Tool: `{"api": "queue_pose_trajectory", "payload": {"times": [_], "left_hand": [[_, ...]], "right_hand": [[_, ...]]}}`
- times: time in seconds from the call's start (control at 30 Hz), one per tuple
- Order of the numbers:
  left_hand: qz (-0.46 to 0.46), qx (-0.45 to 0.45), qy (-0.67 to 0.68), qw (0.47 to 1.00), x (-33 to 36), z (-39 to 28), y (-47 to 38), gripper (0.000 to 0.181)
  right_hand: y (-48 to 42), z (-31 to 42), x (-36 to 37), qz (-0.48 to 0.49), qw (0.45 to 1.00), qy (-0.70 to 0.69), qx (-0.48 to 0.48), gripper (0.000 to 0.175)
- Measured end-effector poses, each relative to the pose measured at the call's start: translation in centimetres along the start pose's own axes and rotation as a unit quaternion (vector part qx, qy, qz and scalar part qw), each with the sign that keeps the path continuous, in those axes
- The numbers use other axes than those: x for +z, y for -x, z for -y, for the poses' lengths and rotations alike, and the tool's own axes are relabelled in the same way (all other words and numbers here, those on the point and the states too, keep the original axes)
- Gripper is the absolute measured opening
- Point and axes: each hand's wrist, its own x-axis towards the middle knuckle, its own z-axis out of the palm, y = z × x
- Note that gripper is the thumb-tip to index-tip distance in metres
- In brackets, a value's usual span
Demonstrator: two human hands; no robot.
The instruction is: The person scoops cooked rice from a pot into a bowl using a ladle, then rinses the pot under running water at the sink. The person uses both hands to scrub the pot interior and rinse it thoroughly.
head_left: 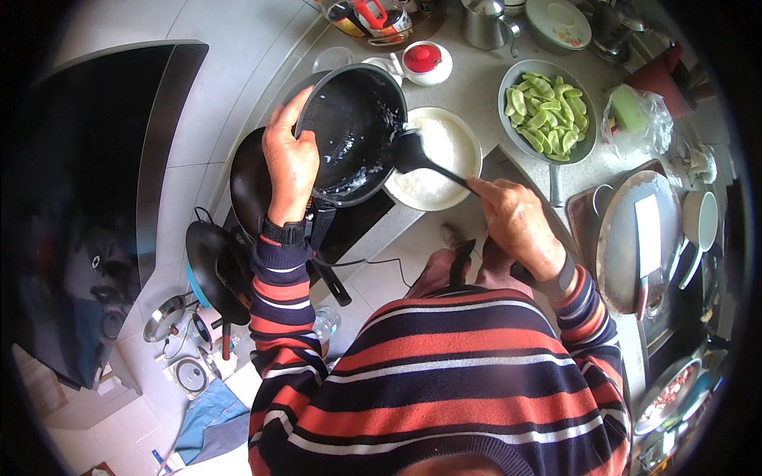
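My left hand (290, 154) grips the rim of a dark nonstick pot (351, 119), which is tilted so that its inside faces me. Bits of cooked rice and a wet sheen cling to the pot's wall. My right hand (517, 223) holds the handle of a black ladle (411, 153), whose head is at the pot's right rim. Below and to the right of the pot stands a white bowl (478, 160) on the counter. White rice (443, 149) in cloudy liquid fills much of it. The pot and ladle hide the bowl's left side.
A skillet of sliced green beans (547, 113) stands right of the bowl. Behind are a red-lidded white jar (424, 58) and a metal pot (485, 27). A wok (256, 178) sits left on the cooktop. A cleaver (647, 238) lies on a round board (613, 262) at right.
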Motion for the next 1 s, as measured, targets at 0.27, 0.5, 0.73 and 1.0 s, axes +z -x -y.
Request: {"api": "queue_pose_trajectory", "payload": {"times": [0.27,0.5,0.73,1.0], "left_hand": [[0.016,0.025,-0.018,0.999,0.4,-1.0,0.2,0.062],[0.006,0.024,-0.012,1.0,0.6,-0.7,0.5,0.062],[0.026,0.024,-0.015,0.999,0.9,-1.4,0.5,0.062],[0.024,0.018,-0.022,0.999,1.1,-1.9,0.6,0.061]], "right_hand": [[-4.3,1.3,4.6,0.042,0.994,-0.051,-0.092,0.036],[-2.1,-0.4,3.1,0.002,0.995,0.064,-0.083,0.049],[-3.3,0.6,4.5,-0.012,0.992,0.076,-0.095,0.05],[-4.2,1.7,5.8,-0.028,0.988,-0.086,-0.129,0.039]]}}
